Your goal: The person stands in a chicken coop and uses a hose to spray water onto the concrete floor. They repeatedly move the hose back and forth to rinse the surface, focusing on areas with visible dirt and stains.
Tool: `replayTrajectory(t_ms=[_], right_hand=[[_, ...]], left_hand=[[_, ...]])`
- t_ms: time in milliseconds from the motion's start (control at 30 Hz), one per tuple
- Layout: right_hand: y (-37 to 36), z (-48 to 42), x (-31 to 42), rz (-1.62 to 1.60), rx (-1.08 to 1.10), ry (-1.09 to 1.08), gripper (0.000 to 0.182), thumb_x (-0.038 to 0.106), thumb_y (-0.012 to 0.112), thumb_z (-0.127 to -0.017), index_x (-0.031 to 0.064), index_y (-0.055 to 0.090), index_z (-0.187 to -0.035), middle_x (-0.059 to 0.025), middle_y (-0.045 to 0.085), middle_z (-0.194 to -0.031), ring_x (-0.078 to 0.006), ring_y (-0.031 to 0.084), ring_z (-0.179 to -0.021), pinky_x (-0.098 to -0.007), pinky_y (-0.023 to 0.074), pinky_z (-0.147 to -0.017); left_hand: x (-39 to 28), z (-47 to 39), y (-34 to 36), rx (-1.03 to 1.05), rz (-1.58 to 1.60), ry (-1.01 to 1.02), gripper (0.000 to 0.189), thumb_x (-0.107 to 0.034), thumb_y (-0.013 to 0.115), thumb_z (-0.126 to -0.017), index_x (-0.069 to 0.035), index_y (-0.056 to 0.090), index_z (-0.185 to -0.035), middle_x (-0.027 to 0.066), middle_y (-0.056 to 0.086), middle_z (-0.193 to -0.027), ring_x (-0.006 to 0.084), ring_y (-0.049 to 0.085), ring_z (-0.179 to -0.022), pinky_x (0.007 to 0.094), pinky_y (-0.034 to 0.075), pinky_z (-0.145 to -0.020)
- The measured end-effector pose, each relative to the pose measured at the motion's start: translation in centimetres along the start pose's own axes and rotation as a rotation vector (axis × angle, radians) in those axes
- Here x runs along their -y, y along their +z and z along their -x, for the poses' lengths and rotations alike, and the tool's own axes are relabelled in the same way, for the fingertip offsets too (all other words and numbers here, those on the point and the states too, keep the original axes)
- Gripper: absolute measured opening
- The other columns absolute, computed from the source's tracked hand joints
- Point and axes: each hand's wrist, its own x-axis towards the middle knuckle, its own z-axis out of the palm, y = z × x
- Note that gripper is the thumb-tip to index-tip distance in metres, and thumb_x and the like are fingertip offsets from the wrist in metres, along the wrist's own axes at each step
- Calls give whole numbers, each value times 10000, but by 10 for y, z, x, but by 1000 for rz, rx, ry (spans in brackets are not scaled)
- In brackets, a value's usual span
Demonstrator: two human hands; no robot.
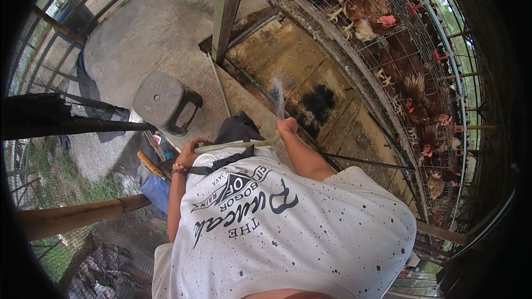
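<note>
My right hand (pixel 287 125) grips the end of a pale green hose (pixel 245 144), and a spray of water (pixel 279 95) shoots out of it. The spray falls towards a wet, dirt-stained floor channel (pixel 286 50) under the cages. A dark, blackish patch (pixel 318 103) lies in that channel, just right of the spray. The hose runs across my waist to my left hand (pixel 191 151), whose fingers are curled around it by my left hip; part of the grip is hidden. Another length of hose (pixel 219 83) lies on the concrete ahead of my feet.
Wire cages (pixel 386 50) with several brown hens line the right side. A wooden post (pixel 227 12) rises at the channel's edge. On the concrete floor (pixel 166 29) stands a grey plastic stool (pixel 164 99). Netting (pixel 54 178) and a bamboo pole (pixel 83 214) border the left.
</note>
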Motion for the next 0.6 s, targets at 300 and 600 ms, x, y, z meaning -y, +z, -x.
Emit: replayTrajectory(t_ms=[300,600], right_hand=[[7,0,-2,-37,-25,-53,219,197,639,-820,-12,701,-820,-122,691,-646,-228,697,-573,-344,580,-670],[2,0,-1,-36,13,-27,240,169,647,-835,-10,651,-994,-155,707,-758,-241,696,-568,-354,579,-645]], left_hand=[[4,1,1,-17,39,45,508,-238,825,-733,-63,640,-1172,83,695,-891,138,635,-780,294,500,-700],[6,1,0,-1,77,37,523,-208,825,-734,-57,623,-1192,90,699,-950,164,640,-807,307,515,-741]])
